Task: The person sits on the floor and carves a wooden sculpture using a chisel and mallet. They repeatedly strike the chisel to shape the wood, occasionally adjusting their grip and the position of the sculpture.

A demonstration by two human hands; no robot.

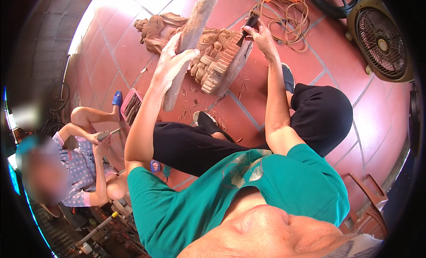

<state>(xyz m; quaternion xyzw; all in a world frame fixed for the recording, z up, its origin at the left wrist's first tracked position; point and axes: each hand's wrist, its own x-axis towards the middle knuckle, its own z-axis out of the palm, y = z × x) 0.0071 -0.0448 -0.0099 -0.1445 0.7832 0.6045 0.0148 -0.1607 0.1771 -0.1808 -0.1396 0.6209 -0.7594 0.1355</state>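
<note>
A brown carved wooden sculpture (pixel 213 53) with scrolls and ridges lies on the red tiled floor in front of me. My left hand (pixel 171 62) grips a long wooden mallet (pixel 191 36), raised over the carving. My right hand (pixel 262 36) holds a dark-handled chisel (pixel 247 29) with its tip set against the carving's upper right part. My legs in black trousers (pixel 319 116) and black shoes stretch toward the sculpture.
Wood chips (pixel 195 108) lie scattered on the tiles. A pink tray of tools (pixel 131 105) sits at left, beside another seated person (pixel 84 169) in a dotted shirt. A coiled orange cord (pixel 288 13) and a floor fan (pixel 381 36) stand at upper right.
</note>
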